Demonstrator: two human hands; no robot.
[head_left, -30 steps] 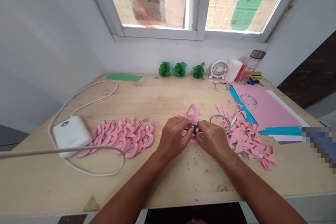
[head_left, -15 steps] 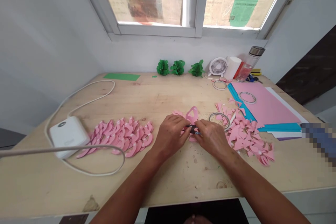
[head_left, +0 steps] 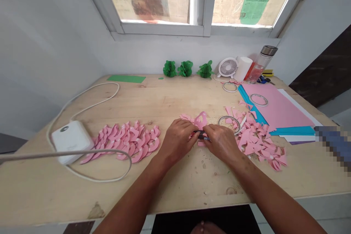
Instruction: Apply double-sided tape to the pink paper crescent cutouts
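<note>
My left hand point(head_left: 181, 136) and my right hand point(head_left: 221, 139) meet over the middle of the table, fingers closed. Between them they grip a small black object point(head_left: 201, 135) with a bit of blue or metal toward the right; its kind cannot be made out. Just beyond the fingers a pink paper cutout point(head_left: 201, 119) with openings in it stands up, its lower part hidden by the hands. More pink paper shows under and behind my fingers. To the left lie rows of curved pink paper pieces point(head_left: 131, 140) with whitish patches.
Pink scraps point(head_left: 257, 142) and a tape ring point(head_left: 229, 122) lie right of my hands, near stacked coloured paper point(head_left: 282, 109). A white box point(head_left: 72, 140) with a looping cable is at left. Green paper figures point(head_left: 185, 68), a fan point(head_left: 228, 67) and a bottle point(head_left: 261, 65) line the back.
</note>
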